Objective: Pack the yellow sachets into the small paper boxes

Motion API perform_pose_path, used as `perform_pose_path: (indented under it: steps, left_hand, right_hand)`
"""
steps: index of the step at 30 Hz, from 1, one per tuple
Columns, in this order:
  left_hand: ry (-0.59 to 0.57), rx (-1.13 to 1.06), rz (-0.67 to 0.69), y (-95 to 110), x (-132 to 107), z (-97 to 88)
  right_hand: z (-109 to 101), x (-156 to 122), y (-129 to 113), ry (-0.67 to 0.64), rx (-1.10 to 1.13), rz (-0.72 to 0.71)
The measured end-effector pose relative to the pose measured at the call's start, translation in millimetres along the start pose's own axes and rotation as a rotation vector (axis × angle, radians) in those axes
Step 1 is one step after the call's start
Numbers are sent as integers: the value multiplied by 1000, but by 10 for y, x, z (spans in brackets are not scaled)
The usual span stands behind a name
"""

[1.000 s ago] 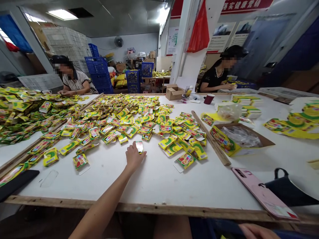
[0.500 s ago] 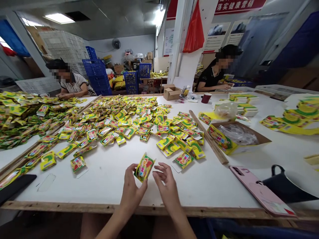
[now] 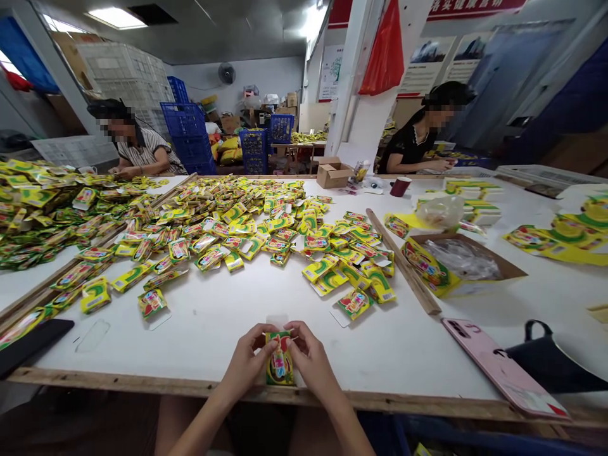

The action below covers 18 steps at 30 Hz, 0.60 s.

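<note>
Between both hands, just above the table's front edge, a small yellow and green candy box (image 3: 280, 364) stands upright with its printed face toward me. My left hand (image 3: 250, 354) is closed on its left side, thumb on the front. Gripping the upper right of the box is my right hand (image 3: 308, 356), its thumb also on the front and fingers behind. A pale flap shows above the box's top. Nearest on the table lie another candy box (image 3: 354, 304) with a white flap to the right and one candy box (image 3: 152, 304) to the left.
A heap of similar boxes (image 3: 228, 221) spreads over the white table (image 3: 204, 342). Wooden strips (image 3: 403, 263) divide it. On the right are an open carton (image 3: 451, 263), a pink phone (image 3: 503, 367) and a dark cup (image 3: 555, 358). Two people sit across the table.
The candy box has come down toward the table's front edge and turned more upright. My right hand, apart from it before, now grips it together with my left hand.
</note>
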<state>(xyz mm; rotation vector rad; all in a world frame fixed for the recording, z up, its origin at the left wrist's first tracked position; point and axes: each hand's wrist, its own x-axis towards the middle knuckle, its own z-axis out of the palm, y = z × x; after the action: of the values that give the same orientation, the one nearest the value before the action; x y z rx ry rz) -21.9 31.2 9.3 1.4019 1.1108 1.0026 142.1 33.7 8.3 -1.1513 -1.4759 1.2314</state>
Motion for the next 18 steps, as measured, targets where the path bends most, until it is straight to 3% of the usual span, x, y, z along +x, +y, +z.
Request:
perform_pose_path:
  steps: [5, 11, 18]
  left_hand:
    - [27, 18, 60, -19, 49, 29]
    - [56, -206, -7, -69, 38, 30]
    - [100, -167, 34, -38, 49, 5]
  right_hand:
    - [-44, 63, -28, 1, -76, -20]
    - [-93, 50, -33, 46, -56, -30]
    - [1, 30, 5, 133, 28, -67]
